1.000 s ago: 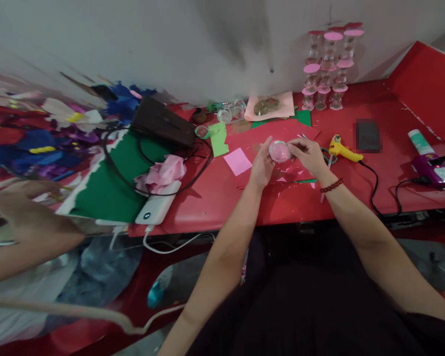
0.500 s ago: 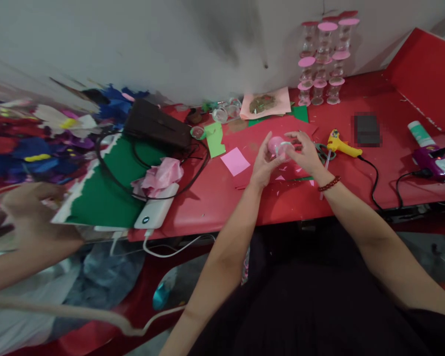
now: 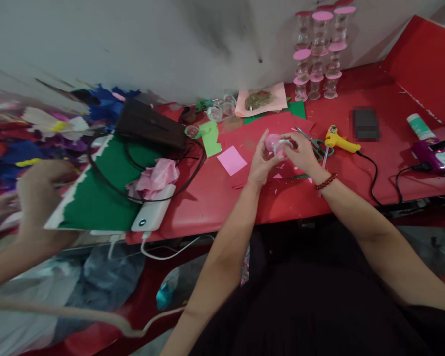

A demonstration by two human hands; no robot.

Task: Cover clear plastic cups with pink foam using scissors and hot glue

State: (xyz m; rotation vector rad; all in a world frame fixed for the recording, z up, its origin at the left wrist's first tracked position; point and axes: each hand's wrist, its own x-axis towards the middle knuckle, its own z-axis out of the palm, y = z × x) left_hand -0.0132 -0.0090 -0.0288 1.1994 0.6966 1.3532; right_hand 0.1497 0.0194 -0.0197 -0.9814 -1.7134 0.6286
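Note:
Between my two hands is a small clear plastic piece with a pink round end [image 3: 272, 142], held just above the red sheets on the table. My left hand [image 3: 260, 165] grips its left side with thumb and fingers. On the other side, the fingers of my right hand [image 3: 303, 154] close around its clear, pale-rimmed part and hide some of it. Pink paper scraps [image 3: 278, 176] lie beneath my hands. Scissors [image 3: 323, 151] rest just right of my right hand, beside a yellow glue gun [image 3: 341, 142]. A pink paper square [image 3: 232, 160] lies left of my left hand.
Stacked clear pieces with pink discs [image 3: 316, 76] stand by the wall. A black case [image 3: 150, 123], green board [image 3: 96, 195] and white power bank [image 3: 152, 212] lie left, with cables around. Another person's hand [image 3: 40, 198] is at far left. A purple power socket [image 3: 439, 157] sits right.
The fingers of my right hand have closed in more on the plastic piece, which has turned slightly. The view has shifted a little. The other person's hand has moved up.

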